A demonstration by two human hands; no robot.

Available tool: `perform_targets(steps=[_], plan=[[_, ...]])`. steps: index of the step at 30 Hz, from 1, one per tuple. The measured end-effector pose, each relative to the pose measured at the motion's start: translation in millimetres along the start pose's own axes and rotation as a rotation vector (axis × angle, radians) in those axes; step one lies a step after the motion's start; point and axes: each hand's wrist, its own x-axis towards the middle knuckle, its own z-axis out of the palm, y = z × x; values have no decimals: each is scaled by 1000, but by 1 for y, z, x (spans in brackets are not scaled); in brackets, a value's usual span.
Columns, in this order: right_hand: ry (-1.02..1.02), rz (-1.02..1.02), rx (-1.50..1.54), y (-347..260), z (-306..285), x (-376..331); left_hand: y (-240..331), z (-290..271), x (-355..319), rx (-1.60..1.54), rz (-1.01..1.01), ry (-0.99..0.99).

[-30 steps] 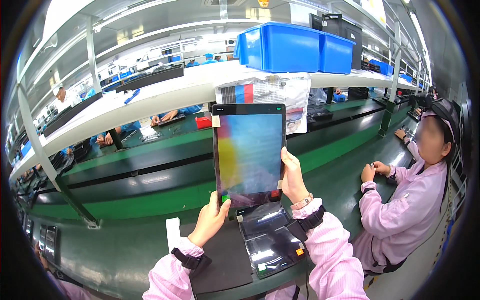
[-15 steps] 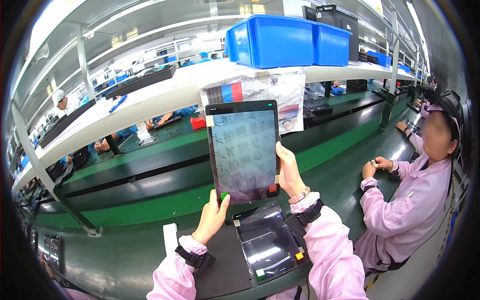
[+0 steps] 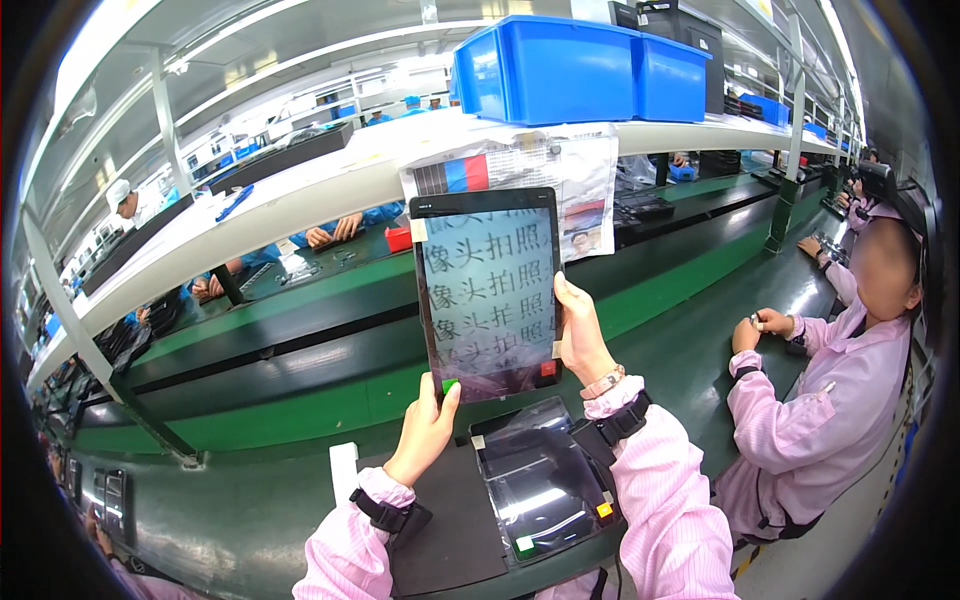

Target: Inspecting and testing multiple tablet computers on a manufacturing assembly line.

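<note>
I hold a black tablet (image 3: 487,290) upright in front of me, its lit screen showing large characters. My right hand (image 3: 578,330) grips its right edge. My left hand (image 3: 425,430) supports the bottom left corner, the thumb resting on a green button on the screen. Below the tablet, a second tablet in a clear plastic wrap (image 3: 540,480) lies flat on a black mat (image 3: 450,530). Both my sleeves are pink, with black wrist straps.
A green workbench (image 3: 250,500) runs in front of me, with a white shelf (image 3: 300,200) above carrying blue bins (image 3: 560,65) and hanging printed sheets (image 3: 580,170). A co-worker in pink (image 3: 830,400) sits at right. Other workers sit across the line at left.
The tablet's screen changed from a coloured gradient to a grey page of characters. My left thumb moved up onto the screen's lower left corner.
</note>
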Motion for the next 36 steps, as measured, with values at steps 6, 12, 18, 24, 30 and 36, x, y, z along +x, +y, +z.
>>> perform_targets(steps=[6,12,18,24,30,36], plan=[[25,5,8,0,1,1,-5,2,1,-20,41,20],[20,18,33,1,-1,0,-7,3,1,-29,46,31],[21,6,33,-1,5,-12,2,-8,-5,190,81,12],[26,122,22,-10,22,-57,16,-24,-6,-104,57,65],[132,203,-24,-7,41,-104,30,-35,-17,-459,-46,89],[191,286,-159,-17,62,-119,42,-41,-39,-416,-48,125]])
